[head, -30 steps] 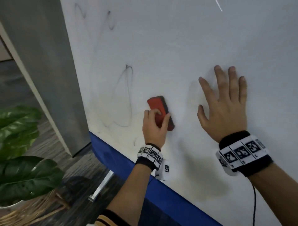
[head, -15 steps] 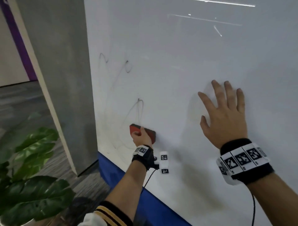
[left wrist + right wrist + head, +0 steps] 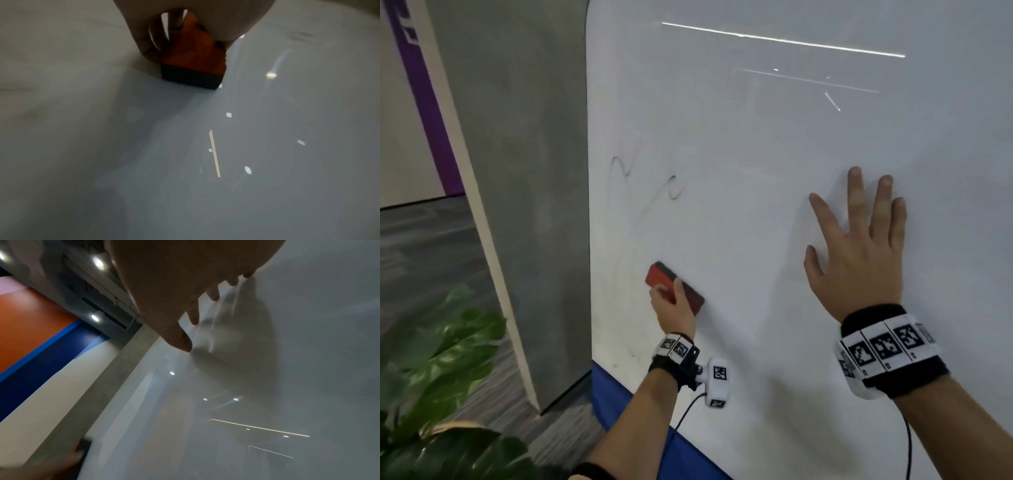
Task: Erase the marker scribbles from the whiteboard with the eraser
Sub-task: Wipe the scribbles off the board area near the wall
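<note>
Left hand [image 3: 674,303] grasps the eraser [image 3: 674,287], thumb on one long edge and fingers curled round the other. In the left wrist view the dark felt face of the eraser [image 3: 191,65] sits flat on the board [image 3: 774,205] with no gap visible. The eraser lies tilted, its upper end pointing up and left of the grip.

Right hand [image 3: 856,253] is spread flat on the board, well to the right of the grip, fingers straight and holding nothing. The right wrist view shows the right hand [image 3: 174,288] with fingertips [image 3: 185,344] touching the surface, apparently as a brace.

Remaining marks: a scribble [image 3: 647,181] sits well above and slightly left of the grip. Fainter strokes [image 3: 628,270] run down just left of the eraser toward the board's lower left corner; their exact extent is hard to judge, as they are pale and blurred.

Judgement: the wipe is in progress and the job is partly done. To do this step well, keep the felt fully flat, press evenly through the thumb and fingers, and work in overlapping passes left of the grip first, then upward to the scribble. The brace hand should stay clear of unwiped ink. Faint residue likely needs a second pass.
</note>
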`<state>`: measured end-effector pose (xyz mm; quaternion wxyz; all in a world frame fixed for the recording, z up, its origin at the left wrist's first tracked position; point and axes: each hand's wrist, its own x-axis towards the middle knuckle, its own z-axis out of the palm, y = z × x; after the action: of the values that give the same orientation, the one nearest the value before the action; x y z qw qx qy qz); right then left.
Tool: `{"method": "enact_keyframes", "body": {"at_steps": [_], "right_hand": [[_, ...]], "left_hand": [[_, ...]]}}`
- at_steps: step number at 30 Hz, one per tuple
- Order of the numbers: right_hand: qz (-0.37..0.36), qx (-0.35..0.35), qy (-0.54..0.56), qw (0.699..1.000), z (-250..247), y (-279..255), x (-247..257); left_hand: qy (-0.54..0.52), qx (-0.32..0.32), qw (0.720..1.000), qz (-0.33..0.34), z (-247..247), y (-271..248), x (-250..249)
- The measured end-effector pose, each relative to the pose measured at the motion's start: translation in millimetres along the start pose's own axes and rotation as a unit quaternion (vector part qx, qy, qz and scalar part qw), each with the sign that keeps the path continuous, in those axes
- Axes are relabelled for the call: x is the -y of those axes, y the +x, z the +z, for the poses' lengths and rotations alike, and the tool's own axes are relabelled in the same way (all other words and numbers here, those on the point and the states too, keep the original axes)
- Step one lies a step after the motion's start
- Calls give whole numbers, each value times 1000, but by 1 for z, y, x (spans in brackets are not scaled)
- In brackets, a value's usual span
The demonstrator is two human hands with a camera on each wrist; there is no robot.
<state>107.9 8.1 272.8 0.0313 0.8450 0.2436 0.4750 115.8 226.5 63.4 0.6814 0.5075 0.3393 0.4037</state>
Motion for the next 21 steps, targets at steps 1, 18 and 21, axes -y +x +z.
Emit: {"method": "enact_keyframes", "body": {"at_steps": [1, 18, 21], "right_hand": [[6, -4, 6, 1000, 0, 3, 4], [-33, -81, -5, 996, 13, 83, 31], [-16, -91, 0, 996, 17, 85, 41]], "left_hand": [[24, -6, 999, -25, -5, 4, 7], [146, -43, 968, 200, -2, 159, -181], [187, -30, 939, 286, 5, 140, -191]]}}
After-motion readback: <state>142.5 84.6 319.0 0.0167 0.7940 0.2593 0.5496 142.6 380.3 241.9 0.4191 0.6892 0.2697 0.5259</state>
